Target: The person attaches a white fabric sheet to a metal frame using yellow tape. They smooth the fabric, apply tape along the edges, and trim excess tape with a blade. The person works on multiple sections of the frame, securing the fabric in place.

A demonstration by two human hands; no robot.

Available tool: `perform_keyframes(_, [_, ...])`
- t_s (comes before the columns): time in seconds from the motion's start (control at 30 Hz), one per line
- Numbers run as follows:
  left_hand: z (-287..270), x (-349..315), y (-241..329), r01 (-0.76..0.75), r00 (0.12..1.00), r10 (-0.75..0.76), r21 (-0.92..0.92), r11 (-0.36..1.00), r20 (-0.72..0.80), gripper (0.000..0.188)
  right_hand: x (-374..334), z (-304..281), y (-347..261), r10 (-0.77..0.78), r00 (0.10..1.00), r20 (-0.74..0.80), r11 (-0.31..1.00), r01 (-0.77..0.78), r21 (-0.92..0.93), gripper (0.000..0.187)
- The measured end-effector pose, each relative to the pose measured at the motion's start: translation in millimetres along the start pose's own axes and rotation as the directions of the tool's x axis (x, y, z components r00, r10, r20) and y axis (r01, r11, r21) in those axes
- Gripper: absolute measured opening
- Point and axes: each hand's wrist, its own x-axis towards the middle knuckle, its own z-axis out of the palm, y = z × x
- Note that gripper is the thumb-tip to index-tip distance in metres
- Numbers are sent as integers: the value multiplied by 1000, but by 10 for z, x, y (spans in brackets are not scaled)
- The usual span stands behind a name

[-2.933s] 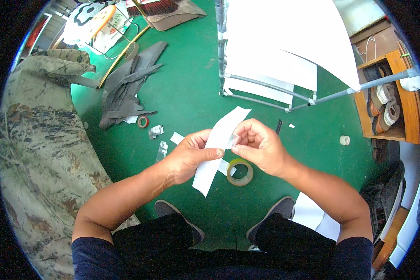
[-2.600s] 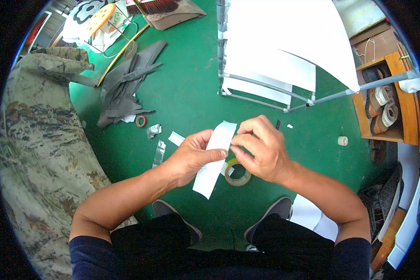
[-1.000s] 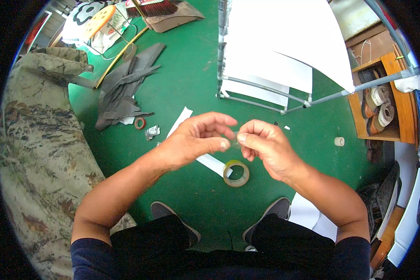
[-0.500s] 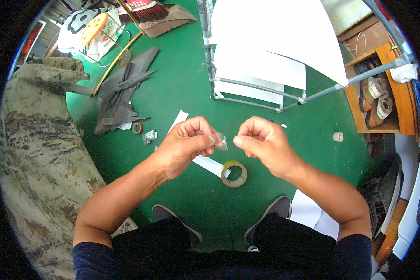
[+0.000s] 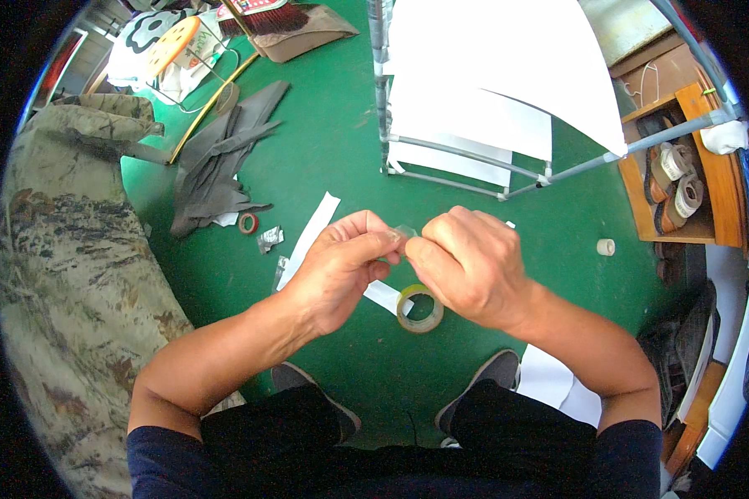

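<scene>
A small clear plastic piece (image 5: 405, 231) shows between my fingertips; I cannot tell whether it is a bag or a bit of tape. My left hand (image 5: 333, 262) pinches it between thumb and forefinger. Right against it, my right hand (image 5: 474, 266) is closed, thumb and curled fingers gripping the piece's other side. Below the hands, a roll of clear tape (image 5: 435, 321) lies on the green floor (image 5: 324, 125). It touches the end of a white strip (image 5: 318, 226) that passes under my left hand. Beside the strip are a small plastic packet (image 5: 270, 239) and a reddish tape roll (image 5: 248, 223).
A grey pipe frame (image 5: 466, 155) with white sheets (image 5: 508, 58) stands ahead. At right are a wooden shoe cabinet (image 5: 720, 195) and a small white roll (image 5: 606, 247). Dark grey cloth (image 5: 225, 158), a dustpan (image 5: 316, 35) and a camouflage cover (image 5: 66, 274) are at left.
My right hand has moved left to meet the left hand and closed on the clear plastic piece. The left hand has shifted slightly, still pinching it.
</scene>
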Motion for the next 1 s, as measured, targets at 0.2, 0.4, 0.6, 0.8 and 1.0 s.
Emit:
perform_keyframes(0.2, [64, -32, -5, 12, 1000, -12, -21, 1000, -20, 6, -3, -15, 18, -53, 998, -16, 998, 52, -27, 15])
perform_keyframes(0.4, [72, -27, -32, 0, 1000, 0, -6, 1000, -24, 6, 2, -46, 15, 1, 999, -40, 998, 1, 56, 15])
perform_keyframes(0.6, [72, -11, -129, -72, 997, 72, 26, 997, -4, 7, -68, -12, -61, 341, 940, -2, 859, -310, 407, 13])
perform_keyframes(0.8, [-63, -4, -135, -57, 996, 61, 55, 997, -67, 9, -45, -144, -119, 610, 768, 193, 525, -574, 628, 6])
perform_keyframes(1.0, [-43, -40, -72, -141, 990, 138, 142, 980, 31, 9, -225, -75, 57, 682, 572, 456, 10, -630, 777, 11])
